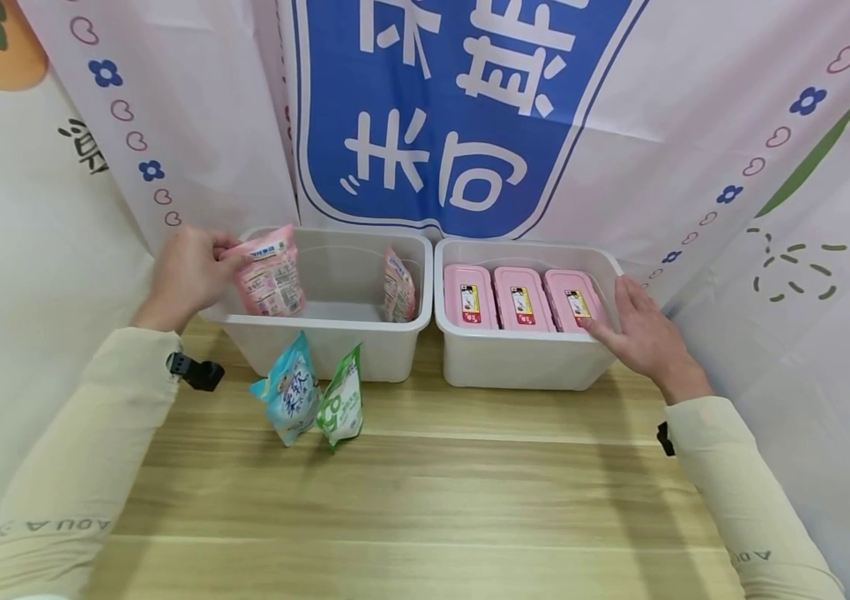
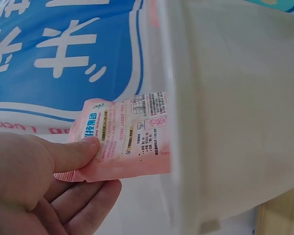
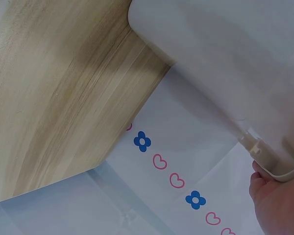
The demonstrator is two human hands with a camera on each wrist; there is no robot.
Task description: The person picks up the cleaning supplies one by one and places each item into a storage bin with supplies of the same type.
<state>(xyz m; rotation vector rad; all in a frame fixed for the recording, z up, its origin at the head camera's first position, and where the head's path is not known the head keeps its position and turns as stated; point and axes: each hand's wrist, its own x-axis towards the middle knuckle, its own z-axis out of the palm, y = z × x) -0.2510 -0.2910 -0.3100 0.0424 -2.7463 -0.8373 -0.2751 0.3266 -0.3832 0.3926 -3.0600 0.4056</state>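
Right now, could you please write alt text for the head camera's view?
The left hand pinches a pink packet partly inside the left bin; the right hand holds the right bin, with three pink boxes inside. A blue packet and a green packet stand on the wooden table.

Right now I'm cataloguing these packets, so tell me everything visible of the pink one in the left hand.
The pink packet looks like a soft plastic pouch with a crimped edge, blue lettering near the top and dense small print. The left hand pinches an upper corner. It leans slightly, lower part inside the left bin; whether its base touches the bin is hidden.
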